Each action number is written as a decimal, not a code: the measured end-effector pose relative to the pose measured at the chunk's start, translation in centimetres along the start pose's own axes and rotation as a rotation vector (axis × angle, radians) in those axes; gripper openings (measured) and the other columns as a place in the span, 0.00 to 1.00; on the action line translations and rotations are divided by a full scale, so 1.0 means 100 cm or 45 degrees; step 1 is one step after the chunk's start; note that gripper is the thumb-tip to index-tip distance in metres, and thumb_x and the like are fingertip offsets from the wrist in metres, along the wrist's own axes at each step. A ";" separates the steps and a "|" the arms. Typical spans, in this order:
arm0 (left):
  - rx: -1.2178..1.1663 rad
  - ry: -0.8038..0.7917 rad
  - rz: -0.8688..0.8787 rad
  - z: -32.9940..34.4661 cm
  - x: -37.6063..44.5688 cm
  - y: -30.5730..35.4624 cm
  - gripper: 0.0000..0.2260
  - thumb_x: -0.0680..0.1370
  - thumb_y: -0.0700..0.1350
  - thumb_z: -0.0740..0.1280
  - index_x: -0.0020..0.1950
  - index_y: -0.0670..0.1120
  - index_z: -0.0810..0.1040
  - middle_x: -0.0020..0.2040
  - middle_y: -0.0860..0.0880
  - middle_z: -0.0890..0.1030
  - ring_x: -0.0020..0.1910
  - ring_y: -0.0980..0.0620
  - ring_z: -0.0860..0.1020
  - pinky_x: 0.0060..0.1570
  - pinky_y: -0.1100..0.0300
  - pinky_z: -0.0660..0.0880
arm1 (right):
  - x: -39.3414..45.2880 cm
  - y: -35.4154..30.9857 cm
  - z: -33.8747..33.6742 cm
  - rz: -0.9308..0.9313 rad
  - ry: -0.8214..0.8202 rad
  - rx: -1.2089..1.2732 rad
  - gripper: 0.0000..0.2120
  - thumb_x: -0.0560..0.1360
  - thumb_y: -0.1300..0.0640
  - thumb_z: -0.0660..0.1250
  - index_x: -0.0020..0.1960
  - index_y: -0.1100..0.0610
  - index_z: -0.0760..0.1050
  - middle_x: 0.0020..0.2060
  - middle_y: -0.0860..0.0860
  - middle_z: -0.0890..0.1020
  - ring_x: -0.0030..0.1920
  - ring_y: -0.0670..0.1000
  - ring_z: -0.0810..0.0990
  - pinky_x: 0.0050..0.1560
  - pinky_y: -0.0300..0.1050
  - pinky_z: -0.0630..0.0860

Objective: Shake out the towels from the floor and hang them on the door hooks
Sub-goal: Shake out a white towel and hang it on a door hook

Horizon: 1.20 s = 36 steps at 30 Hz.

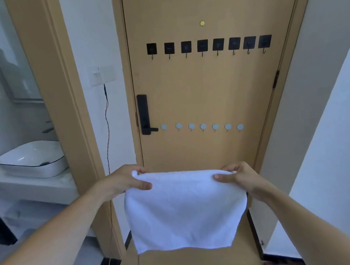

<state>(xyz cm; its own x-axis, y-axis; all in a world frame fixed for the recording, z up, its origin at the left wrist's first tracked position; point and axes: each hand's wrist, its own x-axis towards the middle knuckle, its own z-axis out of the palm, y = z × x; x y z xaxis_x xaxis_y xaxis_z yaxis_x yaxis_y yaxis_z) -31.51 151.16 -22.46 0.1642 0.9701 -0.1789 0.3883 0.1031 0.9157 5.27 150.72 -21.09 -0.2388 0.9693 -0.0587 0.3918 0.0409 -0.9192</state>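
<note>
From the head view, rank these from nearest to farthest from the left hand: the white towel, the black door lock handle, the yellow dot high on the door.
1. White towel: pinched at its top corner by the left hand, with the right hand on the other corner.
2. Black door lock handle: above the left hand, at the door's left edge.
3. Yellow dot: highest, above the black hooks.

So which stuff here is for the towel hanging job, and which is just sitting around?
For the job:
- white fluffy towel, held at its top corners by the left hand and right hand
- row of black square hooks on the tan wooden door
- row of small round grey hooks

Just sitting around:
- white ceramic basin
- black door handle
- thin dangling wire
</note>
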 end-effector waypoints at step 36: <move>0.706 0.097 -0.093 -0.087 0.651 -0.085 0.28 0.79 0.33 0.55 0.78 0.50 0.67 0.75 0.49 0.65 0.70 0.48 0.69 0.62 0.61 0.72 | 0.664 0.102 0.016 -0.032 -0.203 -1.251 0.28 0.78 0.60 0.53 0.71 0.37 0.71 0.64 0.46 0.80 0.62 0.53 0.78 0.58 0.43 0.74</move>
<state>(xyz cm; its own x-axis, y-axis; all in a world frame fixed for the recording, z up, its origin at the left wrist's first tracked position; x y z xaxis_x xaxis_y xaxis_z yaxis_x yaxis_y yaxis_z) -32.06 215.31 -38.77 0.0608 0.9800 -0.1895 0.8181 0.0598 0.5719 -7.98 215.12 -34.96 -0.3455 0.9243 -0.1620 0.9295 0.3133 -0.1947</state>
